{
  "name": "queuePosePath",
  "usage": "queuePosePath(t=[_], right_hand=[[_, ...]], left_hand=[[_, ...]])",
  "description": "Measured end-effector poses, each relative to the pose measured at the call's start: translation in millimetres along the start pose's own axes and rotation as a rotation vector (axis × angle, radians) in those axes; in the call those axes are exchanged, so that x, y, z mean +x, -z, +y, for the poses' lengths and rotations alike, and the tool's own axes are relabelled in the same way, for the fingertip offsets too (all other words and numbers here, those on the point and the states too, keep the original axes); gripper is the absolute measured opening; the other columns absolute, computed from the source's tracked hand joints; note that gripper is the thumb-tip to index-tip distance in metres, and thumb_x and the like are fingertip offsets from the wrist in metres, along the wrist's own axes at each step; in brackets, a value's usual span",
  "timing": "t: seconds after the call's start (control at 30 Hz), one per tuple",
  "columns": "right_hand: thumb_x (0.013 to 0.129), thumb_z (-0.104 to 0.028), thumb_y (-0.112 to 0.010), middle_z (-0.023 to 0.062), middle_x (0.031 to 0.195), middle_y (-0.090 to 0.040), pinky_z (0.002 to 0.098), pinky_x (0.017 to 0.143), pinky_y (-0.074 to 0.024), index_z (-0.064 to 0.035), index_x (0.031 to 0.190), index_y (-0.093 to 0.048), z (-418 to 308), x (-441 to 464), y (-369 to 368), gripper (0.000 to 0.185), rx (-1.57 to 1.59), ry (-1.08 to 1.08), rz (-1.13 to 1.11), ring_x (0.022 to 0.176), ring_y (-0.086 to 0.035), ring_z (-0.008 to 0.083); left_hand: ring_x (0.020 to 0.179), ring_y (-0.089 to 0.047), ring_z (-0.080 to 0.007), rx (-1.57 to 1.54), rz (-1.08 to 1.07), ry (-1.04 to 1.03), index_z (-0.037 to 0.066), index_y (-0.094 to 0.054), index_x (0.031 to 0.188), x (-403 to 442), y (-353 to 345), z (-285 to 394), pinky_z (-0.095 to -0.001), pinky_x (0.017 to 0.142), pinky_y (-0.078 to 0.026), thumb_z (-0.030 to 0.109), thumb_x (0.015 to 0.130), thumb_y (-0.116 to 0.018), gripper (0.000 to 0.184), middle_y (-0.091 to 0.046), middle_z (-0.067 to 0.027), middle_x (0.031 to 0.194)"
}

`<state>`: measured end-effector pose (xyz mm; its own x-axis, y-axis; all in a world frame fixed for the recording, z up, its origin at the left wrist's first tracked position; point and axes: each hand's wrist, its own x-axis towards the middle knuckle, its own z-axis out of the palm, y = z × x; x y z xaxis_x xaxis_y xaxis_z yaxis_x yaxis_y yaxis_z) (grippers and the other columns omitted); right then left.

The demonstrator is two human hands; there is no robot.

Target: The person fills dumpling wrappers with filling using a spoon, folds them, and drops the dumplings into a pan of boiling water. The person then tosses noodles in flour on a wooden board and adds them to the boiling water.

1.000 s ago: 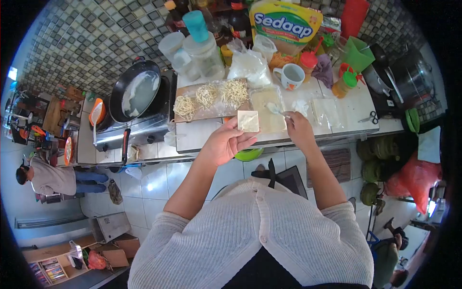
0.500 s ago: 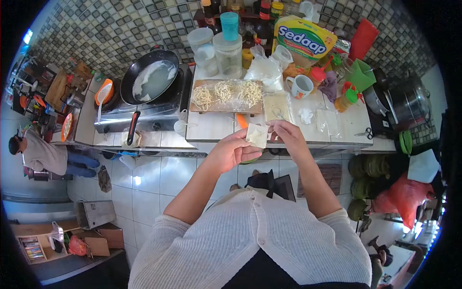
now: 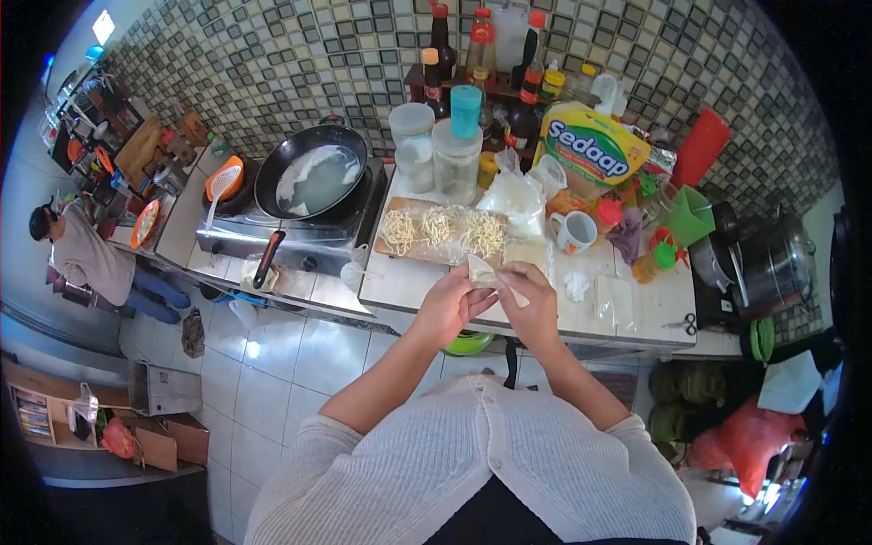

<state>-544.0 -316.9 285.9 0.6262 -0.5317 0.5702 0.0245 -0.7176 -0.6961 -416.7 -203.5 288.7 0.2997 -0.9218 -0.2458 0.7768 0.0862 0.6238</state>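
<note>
Between my hands, above the counter's front edge, is a thin pale dough wrapper (image 3: 481, 272), partly folded with a corner standing up. My left hand (image 3: 445, 304) supports it from the left, fingers curled beneath. My right hand (image 3: 531, 304) pinches its right side; a pale strip or flap shows below those fingers. Just beyond lies a wooden board (image 3: 422, 253) bearing clumps of noodles (image 3: 440, 227). A plastic-wrapped pale stack (image 3: 530, 253) sits right of the board, partly hidden by my right hand.
A wok (image 3: 313, 173) holding cloudy white liquid rests on the stove (image 3: 245, 238) at left. Jars (image 3: 454, 163), a white mug (image 3: 574, 234), a Sedaap pouch (image 3: 595, 150) and scissors (image 3: 688, 323) are on the counter. Another person (image 3: 100, 254) stands far left.
The wrapper, earlier held nearly flat, now has a raised, folded corner. My right hand has come closer to my left. The camera view has tilted up, showing more wall.
</note>
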Motion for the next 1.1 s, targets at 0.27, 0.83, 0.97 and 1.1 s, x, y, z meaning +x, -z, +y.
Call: queuePosePath(t=[0.27, 0.83, 0.97, 1.1], right_hand=[[0.074, -0.012, -0.07, 0.0098, 0.12, -0.06, 0.0415, 0.086, -0.0384, -0.0155, 0.108, -0.07, -4.1, 40.6, 13.6, 0.034, -0.394, 0.339, -0.152, 0.108, -0.056, 0.0272], [0.076, 0.0, -0.062, 0.0169, 0.131, -0.047, 0.0394, 0.095, -0.0419, -0.0055, 0.109, -0.065, 46.3, 75.9, -26.7, 0.033, -0.14, -0.006, -0.115, 0.11, -0.053, 0.0293], [0.081, -0.002, -0.06, 0.0142, 0.133, -0.047, 0.036, 0.091, -0.0444, -0.007, 0.111, -0.064, 49.8, 70.9, -48.5, 0.031, -0.155, -0.155, -0.004, 0.117, -0.05, 0.0284], [0.082, -0.005, -0.061, 0.0134, 0.133, -0.047, 0.0376, 0.091, -0.0432, -0.0084, 0.114, -0.064, 37.5, 73.1, -69.9, 0.032, -0.196, -0.224, 0.077, 0.116, -0.05, 0.0277]], left_hand=[[0.12, -0.055, -0.0263, -0.184, -0.087, -0.137, 0.007, -0.034, 0.144, 12.5, -11.7, 6.7, -0.04, 0.103, -0.043, 0.01, 0.096, -0.042, 0.049, -0.05, -0.0146, 0.136], [0.074, -0.061, -0.0078, 1.256, 0.516, -0.371, 0.002, -0.064, 0.109, 8.0, 184.3, 190.4, -0.0243, 0.068, -0.049, 0.012, 0.086, -0.067, 0.025, -0.07, -0.0035, 0.084], [0.069, -0.067, -0.0187, 1.732, 0.627, -0.456, 0.003, -0.071, 0.097, 21.4, 225.6, 265.3, -0.0311, 0.065, -0.051, 0.024, 0.079, -0.076, 0.028, -0.07, -0.0111, 0.077], [0.075, -0.071, -0.0217, 1.699, 0.54, -0.432, 0.008, -0.07, 0.105, 53.1, 295.0, 312.4, -0.0325, 0.069, -0.053, 0.019, 0.072, -0.079, 0.037, -0.072, -0.0132, 0.081]])
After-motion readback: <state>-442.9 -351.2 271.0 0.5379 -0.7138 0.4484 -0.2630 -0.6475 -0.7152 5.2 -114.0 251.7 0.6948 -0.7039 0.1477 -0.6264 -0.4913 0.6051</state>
